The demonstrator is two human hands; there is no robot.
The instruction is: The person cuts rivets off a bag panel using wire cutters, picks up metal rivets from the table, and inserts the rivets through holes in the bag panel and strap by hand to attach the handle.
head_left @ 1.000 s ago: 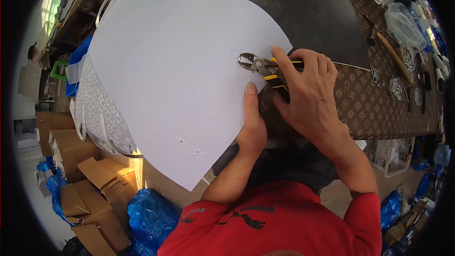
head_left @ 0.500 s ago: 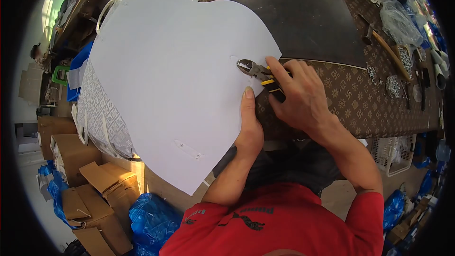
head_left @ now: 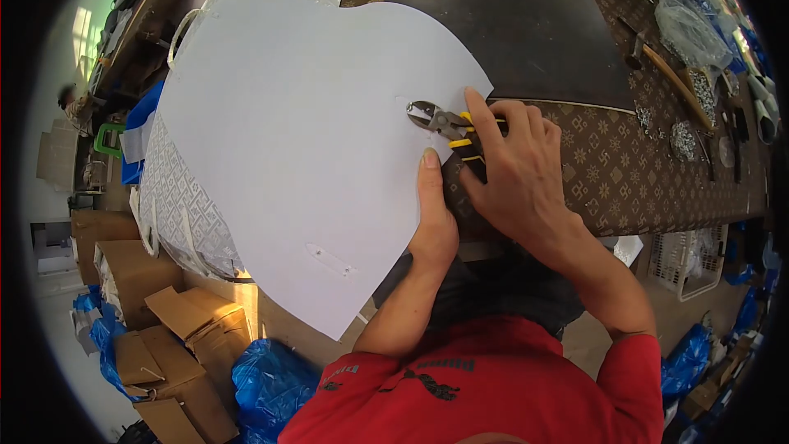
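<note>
A large white sheet point(head_left: 288, 131) with a curved top and pointed lower end lies tilted across the view, with two small marks on a faint outline near its lower tip. My left hand point(head_left: 432, 218) grips its right edge, thumb on top and the other fingers hidden beneath. My right hand point(head_left: 519, 160) is wrapped round the yellow and black handles of the pliers point(head_left: 444, 123). The metal jaws rest on the sheet, just above my left thumb, around a small shiny piece too small to make out.
A dark plate point(head_left: 509, 33) lies on the brown patterned table point(head_left: 608, 164). At the right are a hammer point(head_left: 675, 82), a clear plastic bag point(head_left: 694, 29) and small metal pieces point(head_left: 684, 141). Cardboard boxes point(head_left: 168, 362) and a blue bag point(head_left: 275, 382) stand lower left.
The pliers' jaws have shifted slightly left on the sheet, and my right hand has moved a little left with them. My left hand keeps its hold on the edge.
</note>
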